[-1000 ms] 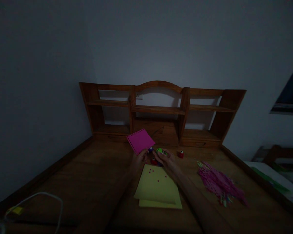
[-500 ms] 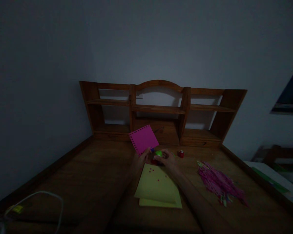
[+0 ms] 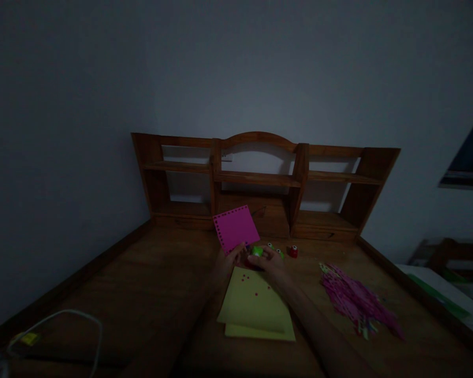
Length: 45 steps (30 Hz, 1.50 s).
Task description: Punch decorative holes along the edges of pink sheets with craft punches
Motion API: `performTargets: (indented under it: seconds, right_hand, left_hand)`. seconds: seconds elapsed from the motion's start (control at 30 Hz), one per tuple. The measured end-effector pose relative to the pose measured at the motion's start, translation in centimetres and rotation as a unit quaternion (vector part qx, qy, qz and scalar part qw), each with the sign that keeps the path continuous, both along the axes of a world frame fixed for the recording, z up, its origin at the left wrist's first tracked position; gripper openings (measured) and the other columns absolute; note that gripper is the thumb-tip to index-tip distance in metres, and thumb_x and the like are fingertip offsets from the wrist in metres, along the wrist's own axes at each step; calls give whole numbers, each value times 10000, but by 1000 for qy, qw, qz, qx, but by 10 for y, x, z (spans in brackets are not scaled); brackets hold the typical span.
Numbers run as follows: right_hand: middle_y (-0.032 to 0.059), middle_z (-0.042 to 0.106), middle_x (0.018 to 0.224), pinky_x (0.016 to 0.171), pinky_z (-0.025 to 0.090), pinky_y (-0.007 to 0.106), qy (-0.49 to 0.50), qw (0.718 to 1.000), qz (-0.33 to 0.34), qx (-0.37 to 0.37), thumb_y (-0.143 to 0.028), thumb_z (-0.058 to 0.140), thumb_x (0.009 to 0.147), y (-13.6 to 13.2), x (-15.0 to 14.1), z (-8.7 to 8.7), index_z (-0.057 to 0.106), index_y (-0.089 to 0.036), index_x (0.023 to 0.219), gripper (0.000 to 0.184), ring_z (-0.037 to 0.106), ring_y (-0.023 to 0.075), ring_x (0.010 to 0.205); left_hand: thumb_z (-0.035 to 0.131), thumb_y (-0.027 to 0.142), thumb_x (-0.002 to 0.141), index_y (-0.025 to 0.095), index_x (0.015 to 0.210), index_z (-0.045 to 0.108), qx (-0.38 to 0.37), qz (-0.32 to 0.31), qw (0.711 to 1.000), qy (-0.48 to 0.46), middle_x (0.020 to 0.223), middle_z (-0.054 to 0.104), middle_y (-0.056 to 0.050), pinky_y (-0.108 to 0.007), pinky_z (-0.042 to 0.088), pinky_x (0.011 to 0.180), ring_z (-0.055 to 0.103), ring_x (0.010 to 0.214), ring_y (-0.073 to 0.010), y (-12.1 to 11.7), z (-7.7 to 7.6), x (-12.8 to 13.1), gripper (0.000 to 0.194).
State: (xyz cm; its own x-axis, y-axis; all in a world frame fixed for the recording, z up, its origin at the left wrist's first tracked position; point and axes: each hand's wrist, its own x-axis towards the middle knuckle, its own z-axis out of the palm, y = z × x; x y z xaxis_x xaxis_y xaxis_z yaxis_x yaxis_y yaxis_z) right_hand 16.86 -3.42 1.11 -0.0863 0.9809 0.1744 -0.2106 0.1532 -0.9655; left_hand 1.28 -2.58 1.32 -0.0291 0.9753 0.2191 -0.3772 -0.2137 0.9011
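Observation:
My left hand (image 3: pixel 227 261) pinches the lower corner of a pink paper sheet (image 3: pixel 236 228) with a row of punched holes along its edges, held tilted up above the wooden desk (image 3: pixel 142 283). My right hand (image 3: pixel 268 260) is closed around a small green paper punch (image 3: pixel 257 251), right at the pink sheet's lower edge. Beneath both hands lie yellow paper sheets (image 3: pixel 256 310) dotted with tiny pink punched bits.
A red punch (image 3: pixel 294 251) and another green punch (image 3: pixel 278 252) sit just right of my hands. A heap of pink paper strips (image 3: pixel 357 299) lies at the right. A wooden shelf unit (image 3: pixel 260 178) stands at the back. A white cable (image 3: pixel 63 325) loops at the near left.
The pink sheet has been raised and turned more upright, and my right hand has brought the green punch to its lower edge.

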Motion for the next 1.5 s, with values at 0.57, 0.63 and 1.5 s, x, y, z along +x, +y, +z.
performTargets:
  seconds: [0.57,0.63,1.5]
  right_hand:
    - [8,657,705,576,434,258,-149,986,-46,52,-421,839,550,-2,-1,-1,732,-175,854,406,565,165,634]
    - [5,652,712,574,427,251,-143,988,-35,54,-427,836,562,-1,-1,-2,725,-173,835,389,551,151,617]
    - [40,695,720,607,472,300,-99,994,-25,23,-402,864,521,-3,0,1,734,-171,784,374,610,190,649]
  left_hand:
    - [789,427,664,137,873,682,-16,-35,999,-37,769,694,-75,-341,486,691,638,701,-221,-7,5,5,373]
    - [790,424,662,139,895,690,-26,-37,998,-36,782,703,-85,-353,491,703,648,726,-238,-11,9,4,382]
    - [800,403,662,143,1050,669,-12,-28,1000,-2,967,722,-130,-386,517,755,668,871,-292,-15,13,3,485]
